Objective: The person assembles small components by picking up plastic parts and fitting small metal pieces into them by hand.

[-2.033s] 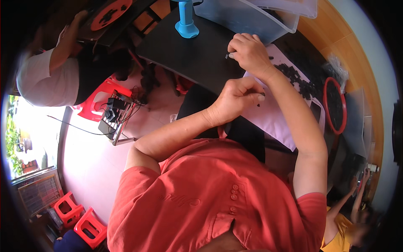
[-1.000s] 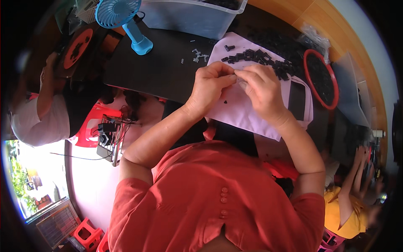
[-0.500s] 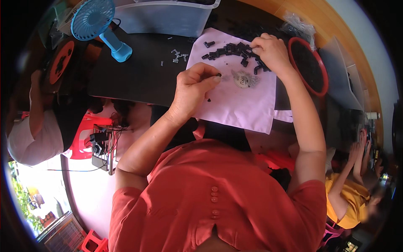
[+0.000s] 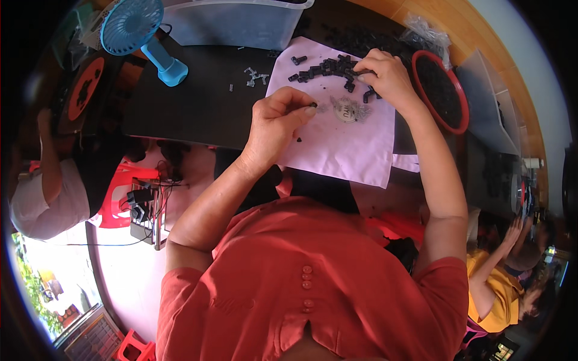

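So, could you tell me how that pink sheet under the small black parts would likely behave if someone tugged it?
The pink sheet looks thin and floppy, since its near edge droops over the table. It probably slides easily on the smooth dark top. A tug would likely scatter the small black parts lying loose on it.

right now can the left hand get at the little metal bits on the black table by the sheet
Probably yes. The left hand sits at the sheet's left edge, pinching a small black part, and the metal bits lie just beyond it on the bare table. Nothing stands between; the fan is off to the side.
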A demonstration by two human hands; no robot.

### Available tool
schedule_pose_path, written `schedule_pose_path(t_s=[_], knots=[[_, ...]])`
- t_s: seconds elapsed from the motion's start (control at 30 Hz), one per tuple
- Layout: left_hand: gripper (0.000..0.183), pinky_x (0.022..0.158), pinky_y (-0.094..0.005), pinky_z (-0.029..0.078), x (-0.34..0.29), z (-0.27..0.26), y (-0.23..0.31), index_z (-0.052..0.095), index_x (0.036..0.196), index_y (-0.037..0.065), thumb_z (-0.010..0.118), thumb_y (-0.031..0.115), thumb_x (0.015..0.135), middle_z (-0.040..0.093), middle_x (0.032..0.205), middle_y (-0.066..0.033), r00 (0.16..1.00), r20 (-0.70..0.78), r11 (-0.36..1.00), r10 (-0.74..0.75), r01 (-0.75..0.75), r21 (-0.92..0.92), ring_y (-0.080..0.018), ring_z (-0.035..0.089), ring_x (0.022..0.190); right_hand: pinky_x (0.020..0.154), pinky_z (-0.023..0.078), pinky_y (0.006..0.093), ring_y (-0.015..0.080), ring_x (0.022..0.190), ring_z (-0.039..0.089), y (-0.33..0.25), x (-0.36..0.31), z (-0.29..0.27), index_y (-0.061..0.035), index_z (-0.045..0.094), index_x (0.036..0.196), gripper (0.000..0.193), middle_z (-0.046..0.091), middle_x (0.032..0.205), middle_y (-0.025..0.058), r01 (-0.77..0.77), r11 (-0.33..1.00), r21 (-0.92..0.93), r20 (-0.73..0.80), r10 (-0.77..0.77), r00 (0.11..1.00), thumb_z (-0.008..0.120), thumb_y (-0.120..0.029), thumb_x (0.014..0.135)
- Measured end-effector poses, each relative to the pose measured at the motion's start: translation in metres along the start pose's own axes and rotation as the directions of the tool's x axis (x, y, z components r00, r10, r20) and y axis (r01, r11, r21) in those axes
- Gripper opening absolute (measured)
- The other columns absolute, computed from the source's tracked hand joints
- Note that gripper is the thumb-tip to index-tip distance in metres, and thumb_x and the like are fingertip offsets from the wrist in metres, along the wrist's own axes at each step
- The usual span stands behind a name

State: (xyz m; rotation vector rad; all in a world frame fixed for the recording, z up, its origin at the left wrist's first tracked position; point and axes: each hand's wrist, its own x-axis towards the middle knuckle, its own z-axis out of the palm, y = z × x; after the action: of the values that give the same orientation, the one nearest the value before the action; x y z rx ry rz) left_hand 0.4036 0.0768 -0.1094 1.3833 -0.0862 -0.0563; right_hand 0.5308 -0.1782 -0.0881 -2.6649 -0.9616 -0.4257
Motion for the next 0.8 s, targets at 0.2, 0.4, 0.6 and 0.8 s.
schedule_pose_path(t_s=[0.2,0.4,0.6,0.8], knots=[[0.008,0.052,-0.0205,0.044,-0.001,0.000,-0.003,0.066,0.094,0.000,0.068,0.002,0.086,0.062,0.076,0.0012,1.000,0.010,0.999,0.029,-0.029,-0.020,-0.0040,0.052,0.062,0.084,0.039,0.0386,0.0233,0.096,0.060,-0.003,0.000,0.002,-0.0102,0.069,0.086,0.011,0.062,0.089,0.0012,-0.002,0.998,-0.058,0.007,0.003,1.000,0.070,-0.008,0.076],[0.009,0.054,-0.0190,0.043,0.000,0.000,-0.004,0.068,0.097,0.000,0.068,0.001,0.088,0.062,0.077,0.0021,1.000,-0.002,1.000,0.026,-0.026,0.016,-0.0028,0.051,0.062,0.068,0.046,0.0340,0.0203,0.074,0.063,-0.030,0.000,-0.011,-0.0054,0.066,0.081,0.008,0.063,0.078,0.0046,-0.019,0.961,0.277,-0.098,0.047,0.994,0.070,-0.008,0.074],[0.010,0.053,-0.0215,0.045,0.002,-0.001,-0.005,0.067,0.094,-0.002,0.068,0.003,0.085,0.062,0.074,-0.0008,0.999,-0.004,0.999,0.044,-0.044,0.011,-0.0054,0.053,0.061,0.056,0.042,0.0265,0.0096,0.058,0.052,-0.087,-0.001,-0.014,-0.0006,0.058,0.075,0.012,0.058,0.064,0.0042,-0.088,0.770,0.632,0.033,0.086,0.996,0.070,-0.005,0.074],[0.011,0.054,-0.0202,0.044,0.000,-0.001,-0.001,0.066,0.098,-0.001,0.068,0.002,0.088,0.062,0.077,0.0002,1.000,-0.012,0.999,0.020,-0.019,0.030,-0.0048,0.053,0.063,0.057,0.044,0.0268,0.0096,0.060,0.054,-0.105,0.001,-0.006,0.0010,0.059,0.076,0.010,0.060,0.067,0.0023,-0.158,0.642,0.750,0.118,0.105,0.987,0.068,-0.002,0.076]])
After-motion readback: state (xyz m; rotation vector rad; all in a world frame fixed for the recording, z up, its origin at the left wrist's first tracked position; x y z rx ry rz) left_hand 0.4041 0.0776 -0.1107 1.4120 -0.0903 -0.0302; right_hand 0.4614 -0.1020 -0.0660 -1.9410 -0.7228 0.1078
